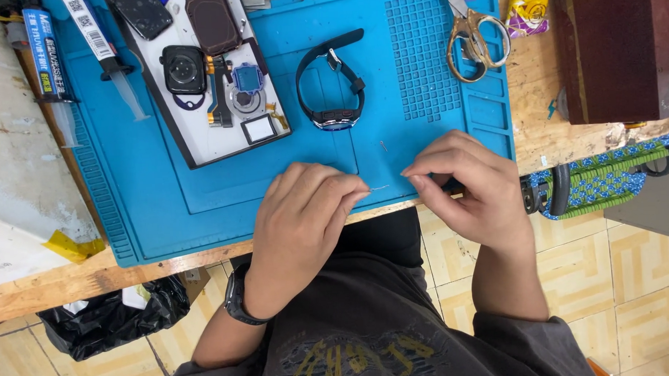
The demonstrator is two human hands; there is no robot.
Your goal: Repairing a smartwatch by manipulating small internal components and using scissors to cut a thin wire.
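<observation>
Hands meet at the near edge of the blue mat [201, 185]: left hand [302, 219] and right hand [468, 187] each close a fingertip grip on one thin wire [380, 187]. Round watch [335, 99] lies beyond, bare mat between; bench [71, 282] edge just below.

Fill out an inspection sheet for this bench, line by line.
Surface: blue work mat on a wooden bench.
Job's things: thin wire pinched between both hands; round wristwatch beyond them.
Clutter: white tray with opened square watch parts; scissors; glue tubes.
Hands: left hand and right hand meet at the mat's near edge.
Cables: nothing seen.
Surroundings: tiled floor, black bag, dark wooden box.
</observation>
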